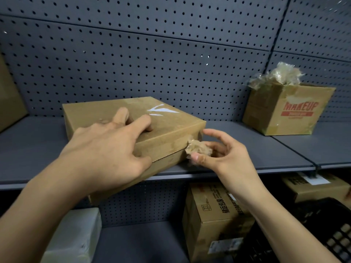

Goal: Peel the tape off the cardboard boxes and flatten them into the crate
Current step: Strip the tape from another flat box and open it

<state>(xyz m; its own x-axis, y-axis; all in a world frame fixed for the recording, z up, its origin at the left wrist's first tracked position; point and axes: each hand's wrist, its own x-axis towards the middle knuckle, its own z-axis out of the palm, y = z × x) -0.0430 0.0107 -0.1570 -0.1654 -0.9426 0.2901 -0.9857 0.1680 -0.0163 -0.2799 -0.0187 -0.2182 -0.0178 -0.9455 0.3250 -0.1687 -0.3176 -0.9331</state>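
Grey pegboard (171,54) backs a grey metal shelf (247,149), and on that shelf lies a flat cardboard box (171,126), closed, set at an angle with its near corner hanging out past the shelf's front lip. White marks and a glossy sheen of tape show on its top. The left hand (106,152) rests on the box, its fingers spread apart across the top panel and the thumb laid against the front face just above the seam. The right hand (228,158) sits at the box's right front corner, thumb and fingers pinched round a crumpled wad of tape (198,147) that touches the corner at the seam; whether the wad is stuck to the cardboard there cannot be told. Farther right on the same shelf, well apart, stands an open carton (284,114) printed MAKEUP in red, with a heap of crumpled tape (281,74) rising out of its top. Below, on the lower shelf, a printed cardboard box (212,215) stands under the right forearm, a black crate (332,234) shows at the bottom right corner, and a white wrapped parcel (76,240) lies at the lower left.
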